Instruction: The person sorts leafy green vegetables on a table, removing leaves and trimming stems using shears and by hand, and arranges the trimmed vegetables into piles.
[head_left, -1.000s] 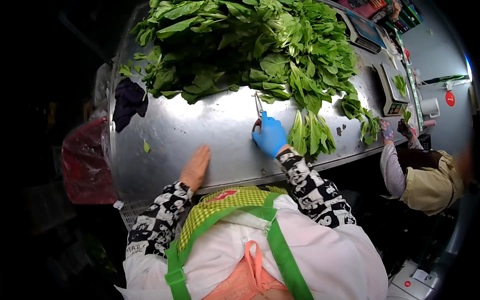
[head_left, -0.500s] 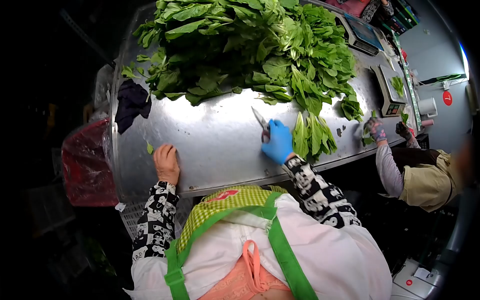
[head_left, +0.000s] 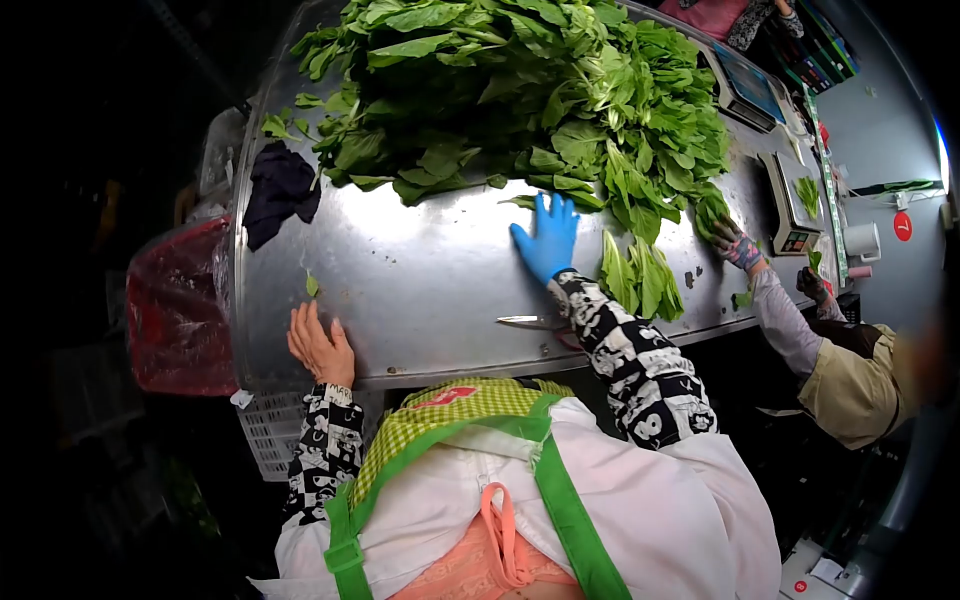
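My right hand point(head_left: 549, 242), in a blue glove, is open with its fingers spread over the metal table, just short of the pile of leafy greens point(head_left: 470, 110). Below it lies a pair of scissors point(head_left: 524, 322), its handles partly hidden under my right sleeve. A small bunch of greens point(head_left: 640, 280) rests to the right of my right wrist. Bare and empty, my left hand point(head_left: 320, 345) sits open at the table's near left edge. A single loose leaf point(head_left: 312, 285) lies just beyond its fingertips.
A dark cloth point(head_left: 279, 192) lies on the metal table point(head_left: 420, 300) at the left. Beside the table hang red plastic bags point(head_left: 180, 310). Two scales point(head_left: 795, 205) point(head_left: 745, 85) stand at the right. A co-worker's gloved hand point(head_left: 737, 244) touches greens there.
My right hand has let go of the scissors, which now lie nearer the table edge, and has moved forward with fingers spread. My left fingers have opened. The co-worker's hand has reached the greens.
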